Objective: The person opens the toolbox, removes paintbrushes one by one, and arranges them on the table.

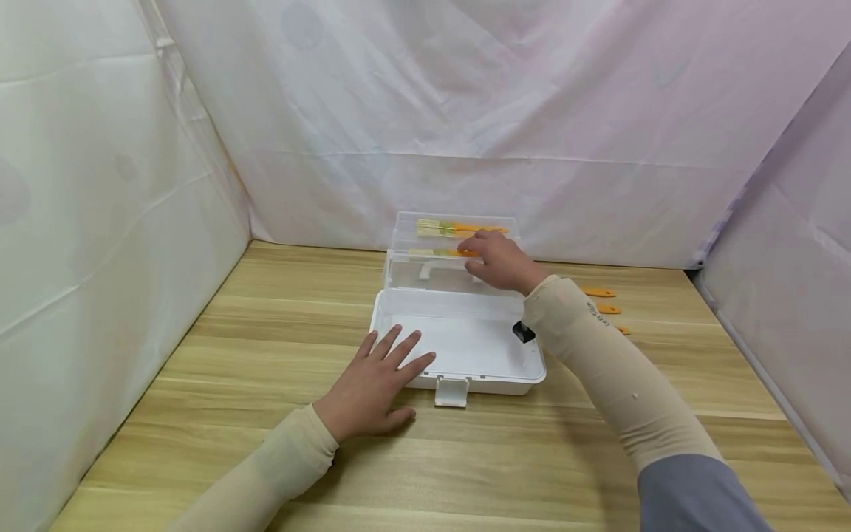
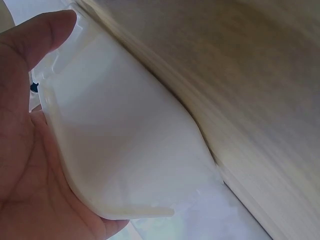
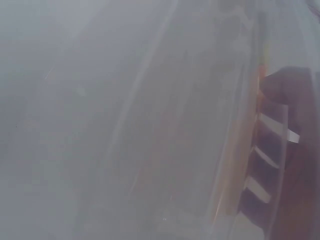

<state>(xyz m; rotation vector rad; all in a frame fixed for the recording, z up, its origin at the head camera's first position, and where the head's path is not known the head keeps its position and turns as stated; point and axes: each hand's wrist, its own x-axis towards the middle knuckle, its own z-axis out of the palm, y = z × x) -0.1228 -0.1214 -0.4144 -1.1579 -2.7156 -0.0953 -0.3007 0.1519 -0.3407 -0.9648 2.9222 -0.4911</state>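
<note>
on the sleeve [image 1: 618,377] behind right hand [image 1: 500,261] and brush [image 1: 444,253], dark "slim" lettering [image 1: 597,313]

White box [image 1: 459,343] on a tan wood-grained counter [image 1: 279,355]; orange-handled, pale-bristled brushes [image 1: 465,228] at the box's back; orange handles [image 1: 601,292] right of the box.

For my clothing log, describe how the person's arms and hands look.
The left hand and right hand are ungloved. Close-fitting beige sleeves cover both forearms down to the wrists; the right one carries dark lettering. Farther up that arm, a grey-blue sleeve shows.
</note>
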